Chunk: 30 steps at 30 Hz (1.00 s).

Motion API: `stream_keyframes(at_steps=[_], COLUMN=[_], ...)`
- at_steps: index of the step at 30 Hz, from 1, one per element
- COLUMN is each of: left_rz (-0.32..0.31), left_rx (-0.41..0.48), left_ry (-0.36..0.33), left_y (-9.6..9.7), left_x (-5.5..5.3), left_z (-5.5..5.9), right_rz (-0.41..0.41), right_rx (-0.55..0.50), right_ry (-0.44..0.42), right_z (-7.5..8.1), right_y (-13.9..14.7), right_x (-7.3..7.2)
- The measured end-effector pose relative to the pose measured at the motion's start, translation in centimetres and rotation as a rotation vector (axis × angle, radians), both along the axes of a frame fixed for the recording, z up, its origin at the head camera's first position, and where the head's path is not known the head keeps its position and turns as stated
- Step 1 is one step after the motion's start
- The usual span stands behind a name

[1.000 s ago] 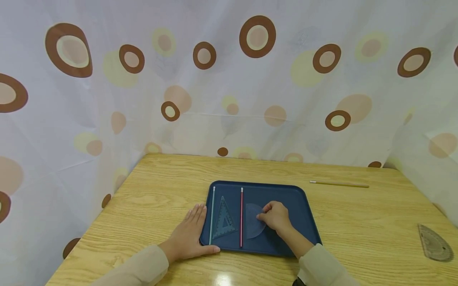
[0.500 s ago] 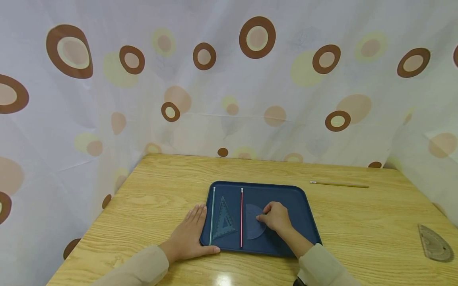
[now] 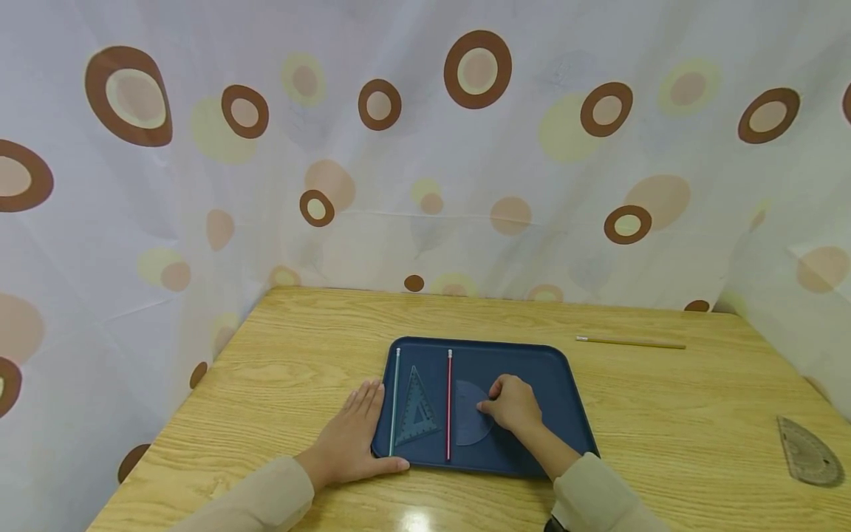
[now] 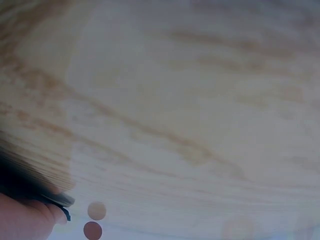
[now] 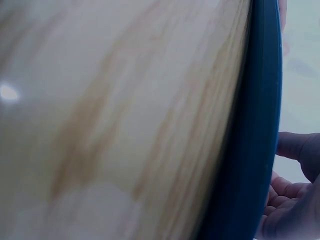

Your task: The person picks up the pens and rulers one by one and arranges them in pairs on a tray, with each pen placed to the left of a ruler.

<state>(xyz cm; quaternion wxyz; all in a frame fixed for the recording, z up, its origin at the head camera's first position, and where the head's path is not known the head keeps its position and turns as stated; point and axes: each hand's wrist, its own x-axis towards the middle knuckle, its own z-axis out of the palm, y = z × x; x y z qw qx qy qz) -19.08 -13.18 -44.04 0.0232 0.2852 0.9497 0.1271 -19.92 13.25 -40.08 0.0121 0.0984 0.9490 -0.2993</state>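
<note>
A dark blue tray (image 3: 558, 414) lies on the wooden table. In the head view my left hand (image 3: 355, 436) rests with straight fingers along its left side, the thumb at the front left corner. My right hand (image 3: 515, 404) pinches the curved edge of a clear protractor (image 3: 468, 421) low over the tray, its straight side facing left. Just left of the protractor runs a red pencil (image 3: 449, 406). Further left lie a clear set square (image 3: 417, 417) and a light blue-green pencil (image 3: 395, 403). In the right wrist view the tray's side (image 5: 255, 125) hides part of the right hand (image 5: 295, 205).
Behind the tray to the right, a yellow pencil (image 3: 631, 343) lies on the table (image 3: 665, 421). Another clear protractor (image 3: 810, 454) is near the right edge. A patterned curtain (image 3: 425, 162) encloses the back and sides.
The protractor has shifted very slightly left, closer to the red pencil, still pinched by my right hand. My left hand stays in place.
</note>
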Motion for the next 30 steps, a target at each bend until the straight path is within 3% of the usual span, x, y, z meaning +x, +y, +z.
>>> stream_keyframes(at_steps=[13, 19, 26, 30], left_rz=[0.002, 0.005, 0.003, 0.0], left_rx=[-0.012, -0.018, -0.018, -0.023], left_ry=[0.002, 0.009, 0.003, 0.005], left_y=[0.0, 0.1, 0.0, 0.0], left_x=[-0.1, -0.1, -0.2, -0.1], left_z=[-0.2, -0.3, -0.3, -0.2], right_rz=[0.008, 0.062, 0.131, 0.118], right_rx=[-0.037, -0.073, -0.154, -0.22], right_ry=[0.019, 0.101, 0.166, 0.162], right_z=[0.2, 0.8, 0.6, 0.3], right_y=[0.7, 1.3, 2.3, 3.1], right_x=[0.1, 0.3, 0.5, 0.3])
